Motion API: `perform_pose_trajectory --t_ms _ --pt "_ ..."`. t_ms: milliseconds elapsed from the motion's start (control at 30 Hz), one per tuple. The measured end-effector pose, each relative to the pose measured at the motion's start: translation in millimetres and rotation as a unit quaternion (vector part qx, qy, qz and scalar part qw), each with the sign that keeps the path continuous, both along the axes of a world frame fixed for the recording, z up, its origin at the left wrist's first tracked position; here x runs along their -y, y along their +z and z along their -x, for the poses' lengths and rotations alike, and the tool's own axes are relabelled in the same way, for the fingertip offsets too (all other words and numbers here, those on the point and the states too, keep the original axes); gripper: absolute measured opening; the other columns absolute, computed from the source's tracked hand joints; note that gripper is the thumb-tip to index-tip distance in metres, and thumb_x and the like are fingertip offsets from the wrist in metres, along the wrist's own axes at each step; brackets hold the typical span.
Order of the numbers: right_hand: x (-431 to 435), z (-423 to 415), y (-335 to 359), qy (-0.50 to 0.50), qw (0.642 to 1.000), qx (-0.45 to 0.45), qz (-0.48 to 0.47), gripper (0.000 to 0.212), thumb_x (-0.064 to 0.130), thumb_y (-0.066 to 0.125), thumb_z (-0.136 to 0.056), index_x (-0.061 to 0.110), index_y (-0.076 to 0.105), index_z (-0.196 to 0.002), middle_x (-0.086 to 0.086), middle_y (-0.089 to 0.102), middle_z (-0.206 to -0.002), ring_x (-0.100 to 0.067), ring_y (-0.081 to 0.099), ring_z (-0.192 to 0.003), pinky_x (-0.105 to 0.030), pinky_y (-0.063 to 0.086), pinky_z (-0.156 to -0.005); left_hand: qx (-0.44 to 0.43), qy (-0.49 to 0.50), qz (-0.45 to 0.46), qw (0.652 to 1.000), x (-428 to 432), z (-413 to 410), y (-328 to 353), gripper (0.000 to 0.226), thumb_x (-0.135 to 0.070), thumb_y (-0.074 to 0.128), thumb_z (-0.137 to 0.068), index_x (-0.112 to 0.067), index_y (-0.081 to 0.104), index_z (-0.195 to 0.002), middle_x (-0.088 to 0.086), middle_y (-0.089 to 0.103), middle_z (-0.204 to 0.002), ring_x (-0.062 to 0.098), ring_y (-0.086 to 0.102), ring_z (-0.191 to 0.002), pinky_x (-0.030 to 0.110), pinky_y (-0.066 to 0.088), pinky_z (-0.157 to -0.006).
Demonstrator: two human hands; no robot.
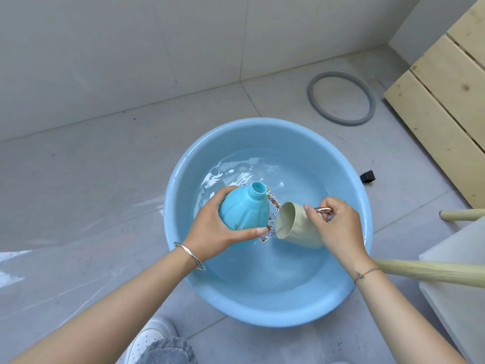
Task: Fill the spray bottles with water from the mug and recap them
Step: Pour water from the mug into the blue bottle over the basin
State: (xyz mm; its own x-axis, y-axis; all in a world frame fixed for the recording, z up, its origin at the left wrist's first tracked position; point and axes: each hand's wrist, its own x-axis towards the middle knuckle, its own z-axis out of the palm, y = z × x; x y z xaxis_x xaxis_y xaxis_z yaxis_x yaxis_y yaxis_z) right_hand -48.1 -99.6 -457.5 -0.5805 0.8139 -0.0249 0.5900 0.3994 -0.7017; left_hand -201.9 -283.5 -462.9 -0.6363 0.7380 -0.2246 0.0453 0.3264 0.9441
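Head | left hand grip clasps uncapped turquoise bottle | right hand grip holds tilted beige mug by handle

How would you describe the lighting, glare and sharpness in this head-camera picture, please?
Head view: soft, even light with faint shadows; white glare on the water in the basin and on the glossy floor at left; bottle and mug look sharp.
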Motion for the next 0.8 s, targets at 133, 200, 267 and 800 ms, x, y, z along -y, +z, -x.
perform_pose_trajectory --t_ms 133,200,267,800 --pt "1.8 1.2 -3.3 0.006 1.000 0.000 0.003 0.047 0.020 0.072 -0.082 0.018 0.034 -0.055 0.005 0.036 -0.054 -0.015 0.038 -0.061 -0.028 0.027 -0.055 0.001 0.001 -0.002 1.000 0.0 -0.2 -0.5 0.080 -0.055 0.087 -0.045 -0.041 0.053 -0.116 -0.022 0.062 -0.110 0.002 0.061 -0.104 0.026 0.051 -0.090" --pt "2.0 0.5 -2.8 0.003 1.000 -0.004 0.004 0.046 0.020 0.072 -0.082 0.017 0.034 -0.055 0.004 0.036 -0.055 -0.015 0.037 -0.060 -0.028 0.027 -0.055 0.001 0.001 -0.002 1.000 -0.3 -0.6 -0.1 0.080 -0.055 0.087 -0.044 -0.041 0.053 -0.116 -0.023 0.062 -0.110 0.001 0.061 -0.104 0.024 0.051 -0.089" --pt "1.7 -0.1 -1.5 0.003 1.000 -0.009 0.008 0.046 0.019 0.073 -0.081 0.017 0.035 -0.055 0.004 0.037 -0.056 -0.016 0.037 -0.061 -0.029 0.027 -0.056 0.001 0.002 -0.001 1.000 -0.4 -1.0 0.6 0.080 -0.056 0.086 -0.043 -0.043 0.053 -0.114 -0.026 0.061 -0.108 -0.001 0.061 -0.102 0.019 0.050 -0.087" --pt "-2.0 -5.7 17.0 -0.070 0.974 -0.131 0.170 0.044 0.027 0.072 -0.081 0.018 0.041 -0.051 -0.008 0.056 -0.055 -0.017 0.049 -0.066 -0.029 0.033 -0.059 0.004 0.005 -0.004 1.000 -0.4 -1.3 1.6 0.080 -0.056 0.086 -0.042 -0.041 0.053 -0.114 -0.025 0.063 -0.107 -0.001 0.061 -0.102 0.017 0.049 -0.085"
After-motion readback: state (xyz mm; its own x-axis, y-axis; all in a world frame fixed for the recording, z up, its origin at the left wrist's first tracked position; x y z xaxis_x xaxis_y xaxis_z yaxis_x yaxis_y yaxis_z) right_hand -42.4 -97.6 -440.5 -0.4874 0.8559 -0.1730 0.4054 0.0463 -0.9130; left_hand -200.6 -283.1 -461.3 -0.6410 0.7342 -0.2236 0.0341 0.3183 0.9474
